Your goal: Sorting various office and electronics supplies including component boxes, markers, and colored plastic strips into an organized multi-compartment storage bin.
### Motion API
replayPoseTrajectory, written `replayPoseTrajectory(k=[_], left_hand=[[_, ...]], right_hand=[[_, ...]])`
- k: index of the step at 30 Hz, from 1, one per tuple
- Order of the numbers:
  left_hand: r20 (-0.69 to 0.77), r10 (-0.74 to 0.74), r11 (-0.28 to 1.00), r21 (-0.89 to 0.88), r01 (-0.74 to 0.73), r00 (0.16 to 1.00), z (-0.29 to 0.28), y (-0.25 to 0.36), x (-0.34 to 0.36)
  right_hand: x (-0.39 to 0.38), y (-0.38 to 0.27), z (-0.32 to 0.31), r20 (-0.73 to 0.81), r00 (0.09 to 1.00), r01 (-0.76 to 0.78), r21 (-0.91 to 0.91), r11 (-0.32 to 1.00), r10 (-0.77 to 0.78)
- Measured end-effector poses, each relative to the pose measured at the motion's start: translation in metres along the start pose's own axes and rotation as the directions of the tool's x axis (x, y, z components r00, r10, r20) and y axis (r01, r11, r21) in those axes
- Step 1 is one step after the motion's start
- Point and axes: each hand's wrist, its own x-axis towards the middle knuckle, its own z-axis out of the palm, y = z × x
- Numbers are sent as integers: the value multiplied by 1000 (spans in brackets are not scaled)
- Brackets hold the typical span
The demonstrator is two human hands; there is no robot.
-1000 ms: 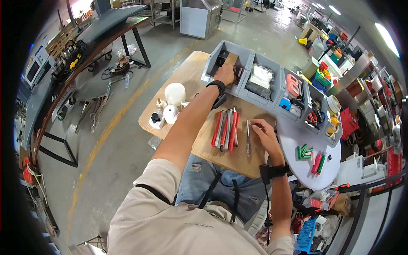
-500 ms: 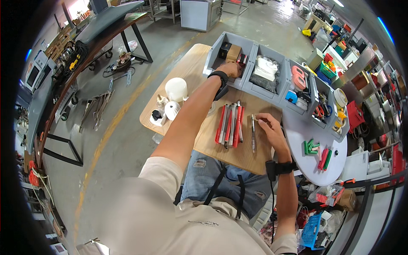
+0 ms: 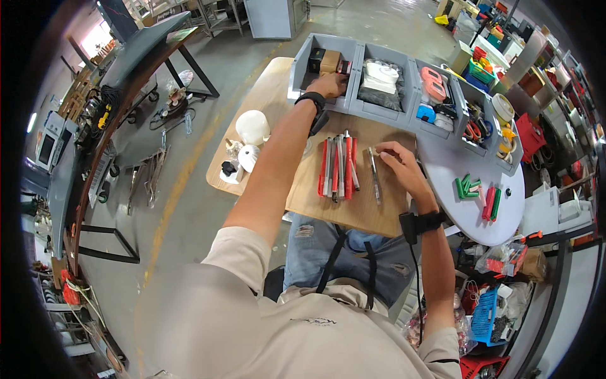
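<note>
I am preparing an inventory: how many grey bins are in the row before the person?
5, side by side: the leftmost bin, where the left hand is, then the second bin, third bin, fourth bin and rightmost bin.

Table (image 3: 271,95): bright, sharp
Floor (image 3: 372,25): pale sheen beyond table's far edge
Left shoulder (image 3: 196,303): blurred
Workbench (image 3: 136,55): bowed by lens

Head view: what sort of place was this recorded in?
Probably a workshop or light-assembly area: a long workbench loaded with equipment stands on the left, a worn yellow line marks the grey floor, and grey bins of small goods sit on the table.
</note>
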Motion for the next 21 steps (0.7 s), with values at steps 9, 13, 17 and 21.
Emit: replayPoseTrajectory(k=[9,13,17,21], left_hand=[[-503,9,942,-287,-176,864,-30,8,-30],[-290,-45,859,-500,-111,956,-53,16,-52],[-132,23,815,-572,-95,991,-83,70,-115],[-102,-30,825,-564,-33,994,-109,84,-179]], right_hand=[[2,9,10,-65,990,125,-37,991,-127],[3,16,12,-121,978,162,-82,983,-171],[-2,33,3,-149,978,145,-38,989,-149],[1,32,-1,-133,980,152,39,988,-145]])
